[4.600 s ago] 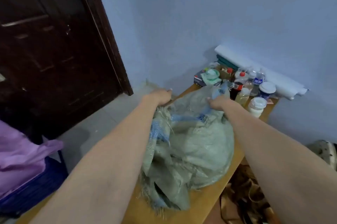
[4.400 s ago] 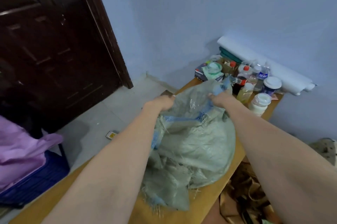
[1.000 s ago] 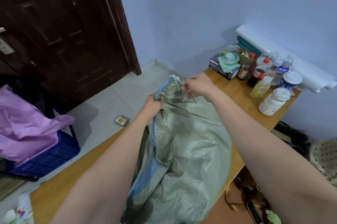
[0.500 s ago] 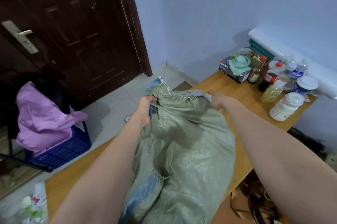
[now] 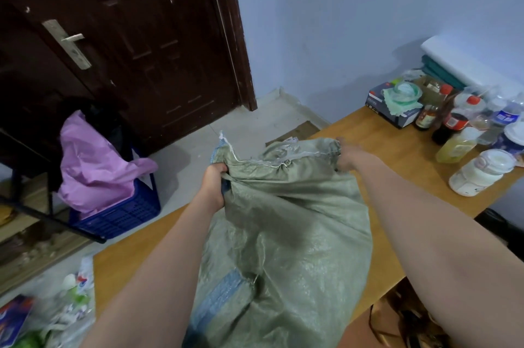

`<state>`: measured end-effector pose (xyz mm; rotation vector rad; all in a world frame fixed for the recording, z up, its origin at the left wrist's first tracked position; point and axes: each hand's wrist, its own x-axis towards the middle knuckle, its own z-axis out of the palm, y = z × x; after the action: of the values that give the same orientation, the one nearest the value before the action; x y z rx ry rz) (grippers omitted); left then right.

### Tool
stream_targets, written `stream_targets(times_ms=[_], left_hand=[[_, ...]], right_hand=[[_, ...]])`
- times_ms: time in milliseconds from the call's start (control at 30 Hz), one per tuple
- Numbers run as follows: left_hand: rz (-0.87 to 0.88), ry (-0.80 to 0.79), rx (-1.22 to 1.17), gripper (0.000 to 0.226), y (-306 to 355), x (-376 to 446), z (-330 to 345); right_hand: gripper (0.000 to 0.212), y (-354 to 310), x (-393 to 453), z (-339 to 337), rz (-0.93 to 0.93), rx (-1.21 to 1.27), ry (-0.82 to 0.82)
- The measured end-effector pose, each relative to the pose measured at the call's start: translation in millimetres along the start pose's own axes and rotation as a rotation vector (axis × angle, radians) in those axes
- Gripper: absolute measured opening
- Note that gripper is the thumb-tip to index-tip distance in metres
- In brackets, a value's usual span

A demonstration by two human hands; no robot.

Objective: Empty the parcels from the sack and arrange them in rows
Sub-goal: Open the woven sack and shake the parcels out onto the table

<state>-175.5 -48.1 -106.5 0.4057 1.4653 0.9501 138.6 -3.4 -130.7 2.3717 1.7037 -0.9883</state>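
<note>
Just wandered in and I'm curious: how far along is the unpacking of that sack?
Barely begun. Done: the green sack lies on the wooden table. In hand: the left hand and right hand both grip its stitched top edge, seemingly working it open. Left: no parcels are visible yet, so emptying the sack and arranging rows remain.

No legible text anywhere. Faint white lettering on the dark box (image 5: 391,109) at the table's far end, too small to read. Red label on the dark bottle (image 5: 450,125) and blue label on the water bottle (image 5: 507,116), both blurred beyond reading.
</note>
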Motion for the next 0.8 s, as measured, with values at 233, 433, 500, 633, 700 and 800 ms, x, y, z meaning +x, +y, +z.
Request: stream_targets(times_ms=[233, 433, 500, 633, 700, 800], left_hand=[[-0.015, 0.001, -0.043, 0.034, -6, 6, -6], [-0.077, -0.054, -0.116, 0.034, -12, 20, -10], [-0.092, -0.075, -0.133, 0.035, -12, 24, -9], [-0.102, -0.098, -0.175, 0.033, -10, 32, -7], [-0.103, -0.1, -0.193, 0.03, -9, 37, -8], [-0.085, -0.076, -0.186, 0.032, -8, 41, -9]], right_hand=[[0.069, -21, 0, -5, -0.025, 0.109, -0.065], [0.102, -31, 40, 17, 0.009, 0.268, -0.047], [0.127, -34, 51, 26, -0.007, 0.287, -0.056], [0.083, -36, 61, 31, 0.08, 0.253, 0.025], [0.068, -34, 66, 31, 0.143, 0.305, 0.063], [0.079, -23, 93, 40, 0.168, 0.306, 0.058]])
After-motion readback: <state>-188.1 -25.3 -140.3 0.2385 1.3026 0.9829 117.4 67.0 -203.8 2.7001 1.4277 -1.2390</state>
